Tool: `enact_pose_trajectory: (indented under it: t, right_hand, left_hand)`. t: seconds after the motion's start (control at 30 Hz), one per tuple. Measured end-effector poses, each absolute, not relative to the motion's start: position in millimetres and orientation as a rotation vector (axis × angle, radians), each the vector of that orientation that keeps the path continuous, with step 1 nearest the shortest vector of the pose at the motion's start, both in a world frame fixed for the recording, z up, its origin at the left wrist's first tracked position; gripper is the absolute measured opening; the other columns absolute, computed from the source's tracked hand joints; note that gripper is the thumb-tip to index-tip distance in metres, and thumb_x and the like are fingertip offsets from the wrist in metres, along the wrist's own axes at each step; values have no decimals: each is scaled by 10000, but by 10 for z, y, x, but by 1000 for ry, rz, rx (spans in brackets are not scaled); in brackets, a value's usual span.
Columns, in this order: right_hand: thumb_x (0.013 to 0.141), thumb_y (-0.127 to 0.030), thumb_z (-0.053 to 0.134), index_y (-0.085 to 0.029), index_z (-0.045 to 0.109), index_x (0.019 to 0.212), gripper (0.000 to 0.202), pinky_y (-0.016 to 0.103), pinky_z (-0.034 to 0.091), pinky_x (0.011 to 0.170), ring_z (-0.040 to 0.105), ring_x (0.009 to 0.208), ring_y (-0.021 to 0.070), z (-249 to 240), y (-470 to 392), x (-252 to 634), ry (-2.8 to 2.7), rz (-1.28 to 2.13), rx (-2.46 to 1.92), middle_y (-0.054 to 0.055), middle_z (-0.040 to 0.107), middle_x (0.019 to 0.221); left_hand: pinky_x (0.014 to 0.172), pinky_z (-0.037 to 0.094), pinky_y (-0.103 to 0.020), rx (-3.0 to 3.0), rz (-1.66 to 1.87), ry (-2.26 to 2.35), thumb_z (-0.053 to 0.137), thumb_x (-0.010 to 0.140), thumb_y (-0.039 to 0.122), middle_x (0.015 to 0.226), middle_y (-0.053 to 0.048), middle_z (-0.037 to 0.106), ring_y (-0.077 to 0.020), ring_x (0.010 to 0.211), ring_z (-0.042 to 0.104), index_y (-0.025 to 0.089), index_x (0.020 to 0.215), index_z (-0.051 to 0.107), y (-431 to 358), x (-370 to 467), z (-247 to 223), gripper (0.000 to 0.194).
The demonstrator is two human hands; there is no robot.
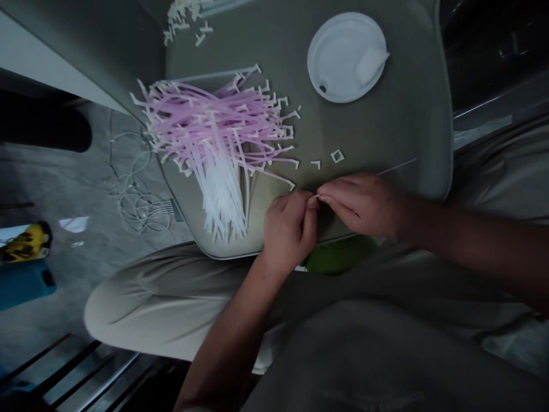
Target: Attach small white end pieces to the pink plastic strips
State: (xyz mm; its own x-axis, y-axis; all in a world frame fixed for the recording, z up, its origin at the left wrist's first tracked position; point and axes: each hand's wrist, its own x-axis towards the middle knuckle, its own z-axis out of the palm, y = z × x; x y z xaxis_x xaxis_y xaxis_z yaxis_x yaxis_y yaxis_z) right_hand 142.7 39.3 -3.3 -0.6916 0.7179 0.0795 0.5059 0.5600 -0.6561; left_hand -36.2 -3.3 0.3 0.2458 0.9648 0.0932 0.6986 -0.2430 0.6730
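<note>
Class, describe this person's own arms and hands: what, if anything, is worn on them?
The left hand and right hand are bare, without gloves. Both forearms show no sleeve, watch or bracelet, and no ring is visible.

Head-worn view, facing down, left hand (290, 224), right hand (364, 203) near

The table (283, 48) looks smooth and matt. At one o'clock lies a smooth, faintly glossy plastic dish (334, 48); at ten, smooth plastic-looking pink sticks (206, 98); at eight, creased matt cloth trousers (150, 303).
</note>
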Motion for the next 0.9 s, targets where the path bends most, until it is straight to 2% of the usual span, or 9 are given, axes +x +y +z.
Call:
enact_pose_trajectory:
  t: [0.43,0.6,0.77,0.9]
  right_hand:
    - [968,-189,384,-141,647,871,284,281,367,672,584,731,170,-40,402,1423,-2502,840,-1011,66,674,788]
    - [951,-167,411,-139,650,880,252,281,363,680,580,736,166,-4,428,1435,-2558,911,-1020,71,667,807]
    - [935,-131,412,-132,662,882,255,298,339,660,567,708,169,99,471,1424,-2769,858,-989,84,673,810]
    - [922,-132,433,-144,663,851,241,303,313,640,538,671,165,154,507,1424,-2853,880,-975,68,664,768]
  left_hand:
    - [661,397,-290,2051,663,1489,376,998,268,752,-33,626,-154,714,571,190,862,562,-21,-380,7,243]
    - [640,402,-278,2092,553,1427,367,1003,275,736,-28,606,-152,699,559,189,848,555,32,-438,79,259]
    - [593,352,-285,2243,356,1350,389,989,242,697,-20,572,-148,639,511,183,793,522,89,-501,162,244]
    - [630,373,-298,2374,288,1266,387,985,212,735,-34,591,-164,684,528,179,807,513,105,-530,160,220]
